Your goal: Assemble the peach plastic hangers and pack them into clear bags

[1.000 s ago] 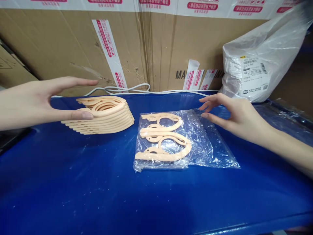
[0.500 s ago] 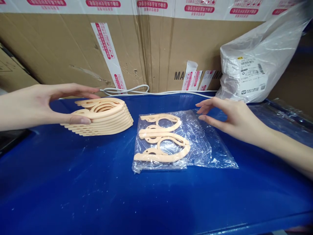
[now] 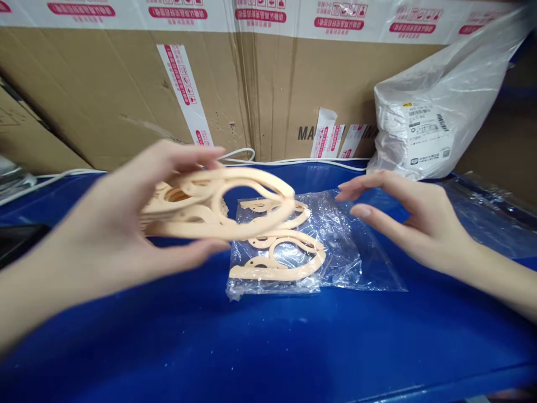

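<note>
My left hand [image 3: 126, 218] grips a beige folding clothes hanger [image 3: 247, 227], folded up, between thumb and fingers; motion blurs both. Behind it, partly covered by the hand and the held hanger, a stack of matching hangers [image 3: 151, 207] sits on the blue table. A clear plastic bag [image 3: 344, 252] lies flat in the middle, with folded hangers [image 3: 279, 274] side by side inside. The held hanger's tip is above the bag's left part and hides some of its contents. My right hand [image 3: 415, 215], fingers curved and thumb apart, hovers by the bag's upper right side, holding nothing.
A large taped cardboard box [image 3: 268, 84] stands along the back of the blue table [image 3: 260, 347]. A white cable [image 3: 302, 162] runs at its foot. A white plastic package with a label [image 3: 428, 131] is at back right. A dark object [image 3: 20, 240] lies at left.
My left hand has lifted a folded hanger from the stack and moved it right, towards the bag and nearer the camera. The right hand stays close to the same spot.
</note>
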The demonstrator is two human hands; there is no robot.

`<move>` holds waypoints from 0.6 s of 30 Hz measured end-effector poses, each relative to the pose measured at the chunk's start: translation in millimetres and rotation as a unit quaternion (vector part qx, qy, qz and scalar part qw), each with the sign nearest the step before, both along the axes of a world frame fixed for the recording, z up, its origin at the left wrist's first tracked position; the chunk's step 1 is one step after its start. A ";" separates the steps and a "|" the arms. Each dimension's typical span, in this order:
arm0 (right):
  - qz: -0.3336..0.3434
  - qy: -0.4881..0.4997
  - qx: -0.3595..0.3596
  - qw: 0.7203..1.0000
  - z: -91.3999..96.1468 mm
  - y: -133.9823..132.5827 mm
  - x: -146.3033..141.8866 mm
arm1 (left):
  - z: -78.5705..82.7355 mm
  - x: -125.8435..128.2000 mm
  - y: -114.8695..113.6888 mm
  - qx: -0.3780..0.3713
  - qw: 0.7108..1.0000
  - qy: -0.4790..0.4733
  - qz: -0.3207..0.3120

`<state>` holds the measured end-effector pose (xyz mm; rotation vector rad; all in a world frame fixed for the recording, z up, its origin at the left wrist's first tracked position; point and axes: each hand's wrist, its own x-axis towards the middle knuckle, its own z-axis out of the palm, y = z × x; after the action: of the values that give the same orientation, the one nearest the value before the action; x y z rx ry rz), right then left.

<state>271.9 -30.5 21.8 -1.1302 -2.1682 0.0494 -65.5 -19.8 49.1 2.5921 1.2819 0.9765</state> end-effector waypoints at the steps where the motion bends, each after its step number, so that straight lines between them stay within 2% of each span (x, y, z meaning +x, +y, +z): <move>1: 0.022 -0.004 -0.007 1.000 0.6 -5.7 -4.6 | -6.3 8.7 -4.5 0.018 0.999 0.014 -0.030; 4: 0.085 -0.044 -0.003 0.995 0.3 -19.7 -17.2 | -24.6 29.1 -12.9 0.032 0.993 0.044 -0.100; 7: 0.120 -0.097 0.021 0.988 -2.9 -26.8 -25.6 | -36.7 42.0 -17.0 0.036 0.988 0.060 -0.137; 13: 0.135 -0.154 0.059 0.977 -9.6 -29.1 -32.5 | -45.3 53.5 -23.3 -0.008 0.988 0.034 -0.148; 18: 0.134 -0.148 0.066 0.978 -11.8 -29.0 -35.2 | -47.6 55.3 -26.1 0.006 0.988 0.030 -0.149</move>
<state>236.7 -59.6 10.0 -0.8045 -2.5361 -0.1500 -10.2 -45.9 1.4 2.7345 0.8630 0.8583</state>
